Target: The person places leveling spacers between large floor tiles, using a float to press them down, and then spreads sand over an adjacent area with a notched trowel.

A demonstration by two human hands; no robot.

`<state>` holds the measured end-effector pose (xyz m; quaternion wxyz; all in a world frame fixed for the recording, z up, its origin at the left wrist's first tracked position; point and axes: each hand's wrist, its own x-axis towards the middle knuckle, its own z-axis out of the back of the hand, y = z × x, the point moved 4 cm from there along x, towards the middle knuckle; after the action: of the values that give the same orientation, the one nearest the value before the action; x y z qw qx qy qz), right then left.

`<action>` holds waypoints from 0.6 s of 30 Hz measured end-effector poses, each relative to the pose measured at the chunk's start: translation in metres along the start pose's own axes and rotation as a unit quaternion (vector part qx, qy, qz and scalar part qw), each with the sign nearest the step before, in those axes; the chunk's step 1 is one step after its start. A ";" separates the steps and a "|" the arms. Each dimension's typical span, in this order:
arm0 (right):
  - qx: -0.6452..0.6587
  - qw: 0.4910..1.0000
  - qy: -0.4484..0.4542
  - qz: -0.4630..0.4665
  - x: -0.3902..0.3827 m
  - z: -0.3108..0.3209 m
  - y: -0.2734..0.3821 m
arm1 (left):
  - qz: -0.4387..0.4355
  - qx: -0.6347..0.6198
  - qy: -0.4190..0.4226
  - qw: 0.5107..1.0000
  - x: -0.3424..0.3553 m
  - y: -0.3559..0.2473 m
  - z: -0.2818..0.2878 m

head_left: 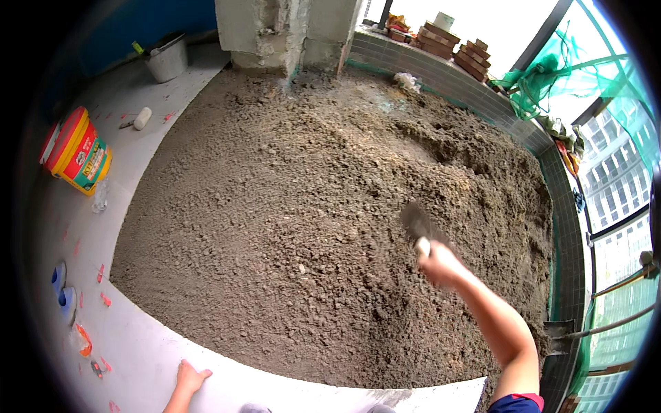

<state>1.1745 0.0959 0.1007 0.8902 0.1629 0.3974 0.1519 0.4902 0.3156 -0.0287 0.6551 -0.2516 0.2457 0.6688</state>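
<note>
A wide bed of damp grey-brown mortar mix (275,227) fills the middle of the floor, crumbly and uneven, with higher lumps toward the right. My right hand (441,263) grips a trowel (416,220) by its pale handle, out over the right half of the mix. Motion blurs the dark blade, so I cannot tell if it touches the surface. My left hand (191,377) rests on the light floor tile (241,383) near the front edge of the bed. Its fingers are stretched out, with nothing held.
Along the left tiles stand a yellow-red bucket (86,157), a white-headed mallet (142,118), a grey bucket (169,60), blue slippers (67,301) and red tile levelling pieces (105,299). Bricks (436,40) and green netting (533,89) line the far-right ledge. A shovel (559,329) stands at right.
</note>
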 end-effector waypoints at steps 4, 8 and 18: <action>0.088 0.991 -0.095 0.012 0.102 0.014 0.036 | -0.032 0.007 0.014 0.999 0.030 -0.020 -0.033; 0.014 0.992 0.102 0.071 0.062 -0.120 0.050 | -0.005 -0.008 0.058 0.998 0.015 -0.028 -0.015; 0.033 0.998 0.008 0.058 0.033 -0.009 0.049 | 0.003 0.011 0.049 0.999 0.006 -0.016 -0.005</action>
<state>1.1817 0.1551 0.0933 0.8709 0.2141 0.3988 0.1914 0.5066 0.3174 -0.0363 0.6426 -0.2761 0.2856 0.6551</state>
